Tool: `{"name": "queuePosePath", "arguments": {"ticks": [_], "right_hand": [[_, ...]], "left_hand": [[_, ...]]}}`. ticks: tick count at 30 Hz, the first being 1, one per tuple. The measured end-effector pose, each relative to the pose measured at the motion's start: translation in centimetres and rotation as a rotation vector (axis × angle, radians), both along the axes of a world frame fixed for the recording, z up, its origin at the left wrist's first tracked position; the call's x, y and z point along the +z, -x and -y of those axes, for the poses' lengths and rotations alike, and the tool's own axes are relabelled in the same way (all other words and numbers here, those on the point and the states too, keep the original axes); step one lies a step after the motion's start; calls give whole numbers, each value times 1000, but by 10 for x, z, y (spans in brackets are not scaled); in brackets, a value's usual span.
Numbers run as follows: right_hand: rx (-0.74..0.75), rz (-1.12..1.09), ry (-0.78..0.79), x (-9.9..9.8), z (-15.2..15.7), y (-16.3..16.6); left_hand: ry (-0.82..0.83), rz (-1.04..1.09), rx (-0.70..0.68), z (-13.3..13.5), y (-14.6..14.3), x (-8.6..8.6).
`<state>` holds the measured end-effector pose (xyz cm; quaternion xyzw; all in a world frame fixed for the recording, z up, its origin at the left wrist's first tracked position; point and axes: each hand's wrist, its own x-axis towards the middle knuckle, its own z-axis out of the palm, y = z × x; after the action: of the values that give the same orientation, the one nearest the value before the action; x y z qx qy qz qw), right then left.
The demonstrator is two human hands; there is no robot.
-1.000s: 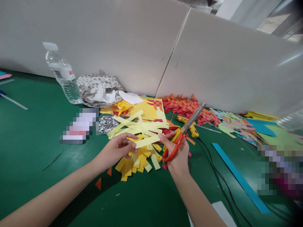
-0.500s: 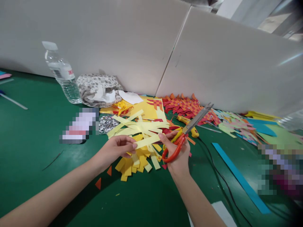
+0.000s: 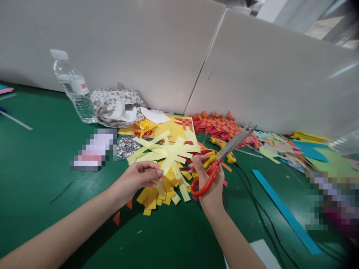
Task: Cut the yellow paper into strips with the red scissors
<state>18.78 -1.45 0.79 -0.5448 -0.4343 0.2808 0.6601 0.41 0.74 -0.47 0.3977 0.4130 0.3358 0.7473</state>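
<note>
My left hand (image 3: pixel 138 178) pinches the lower end of a pale yellow paper strip (image 3: pixel 169 162) that rises up and to the right over a heap of pale yellow strips (image 3: pixel 157 149). My right hand (image 3: pixel 209 183) is closed round the red and yellow handles of a pair of scissors (image 3: pixel 220 158); the blades point up and right, away from the strip. Short darker yellow pieces (image 3: pixel 155 196) lie on the green table just below my hands.
A water bottle (image 3: pixel 73 87) and a patterned cloth (image 3: pixel 116 104) stand at the back left by the grey wall panels. Woven red-orange paper fish (image 3: pixel 218 127), pastel ones (image 3: pixel 277 149), a blue strip (image 3: pixel 283 209) and a black cable (image 3: pixel 260 213) lie to the right. Silver beads (image 3: pixel 126 145) sit mid-left.
The right fingers have let go of the strip's right end. The strip has swung from lying across to slanting upward in my left hand. The scissors have tilted slightly right.
</note>
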Motion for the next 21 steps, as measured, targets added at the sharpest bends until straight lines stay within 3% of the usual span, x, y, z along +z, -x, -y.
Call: {"name": "queuePosePath", "arguments": {"ticks": [4, 8, 14, 21], "right_hand": [[114, 192, 117, 2, 6, 3], [178, 377, 228, -1, 11, 9], [279, 174, 209, -11, 12, 18], [345, 161, 242, -16, 10, 15]], "left_hand": [[74, 180, 208, 1, -1, -1], [46, 234, 277, 3, -4, -1], [-86, 14, 139, 12, -15, 1], [-172, -131, -22, 12, -14, -2]]}}
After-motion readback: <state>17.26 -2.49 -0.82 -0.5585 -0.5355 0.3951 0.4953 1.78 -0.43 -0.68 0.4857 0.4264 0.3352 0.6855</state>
